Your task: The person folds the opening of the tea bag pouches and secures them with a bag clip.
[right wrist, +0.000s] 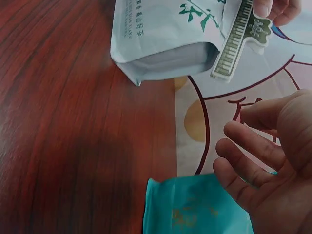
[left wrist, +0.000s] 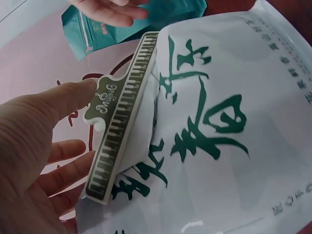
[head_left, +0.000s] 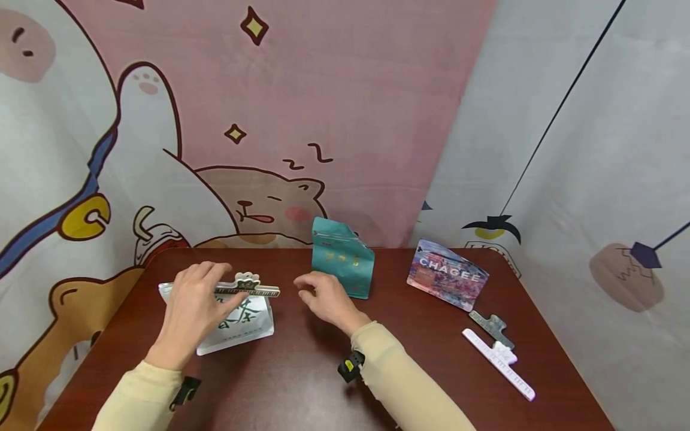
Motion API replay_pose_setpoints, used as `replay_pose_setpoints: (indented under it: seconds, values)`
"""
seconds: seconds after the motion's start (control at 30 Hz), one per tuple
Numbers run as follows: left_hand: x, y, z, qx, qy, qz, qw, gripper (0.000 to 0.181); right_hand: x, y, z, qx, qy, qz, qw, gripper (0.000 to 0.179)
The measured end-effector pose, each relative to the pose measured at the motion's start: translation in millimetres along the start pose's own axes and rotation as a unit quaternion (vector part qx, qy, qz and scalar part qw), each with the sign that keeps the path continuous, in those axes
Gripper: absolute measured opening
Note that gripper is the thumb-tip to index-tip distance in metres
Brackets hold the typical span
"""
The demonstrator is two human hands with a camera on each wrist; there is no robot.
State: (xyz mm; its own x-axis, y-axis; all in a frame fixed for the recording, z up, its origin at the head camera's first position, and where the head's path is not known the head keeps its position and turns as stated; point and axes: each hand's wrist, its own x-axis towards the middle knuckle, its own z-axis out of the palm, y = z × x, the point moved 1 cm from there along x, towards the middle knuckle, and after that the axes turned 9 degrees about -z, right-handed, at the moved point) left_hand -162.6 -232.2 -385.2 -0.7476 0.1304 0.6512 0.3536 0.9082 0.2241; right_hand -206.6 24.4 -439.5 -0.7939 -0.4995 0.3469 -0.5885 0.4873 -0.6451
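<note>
A white bag (head_left: 237,332) with green characters stands on the left of the table. A long clip (left wrist: 119,117) with a piano-key pattern and the word "Music" lies along its folded top. My left hand (head_left: 194,305) is around the clip's left part, its thumb (left wrist: 73,97) at the clip's handle and its relaxed fingers (left wrist: 68,175) beside and behind the clip. My right hand (head_left: 326,299) hovers to the right with loosely bent fingers and nothing in them. Close behind it a teal bag (head_left: 345,257) stands upright.
A colourful CHAGEE bag (head_left: 447,275) stands at the back right. In front of it lie a grey clip (head_left: 492,329) and a white clip (head_left: 498,362). A patterned cloth (head_left: 377,120) hangs behind the dark red table (head_left: 302,383).
</note>
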Motion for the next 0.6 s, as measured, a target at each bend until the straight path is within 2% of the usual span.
replay_pose_setpoints:
  seconds: [0.27,0.6]
  values:
    - [2.8,11.2,6.4,-0.015,-0.009,0.004,0.9998,0.056,-18.2,12.0,-8.8,0.000,0.002,0.007,1.0000,0.025]
    - [7.0,25.4,13.5,-0.005,-0.024,0.006,0.9997,0.059,-35.2,24.4,-20.4,0.015,0.010,0.010,0.9998,0.024]
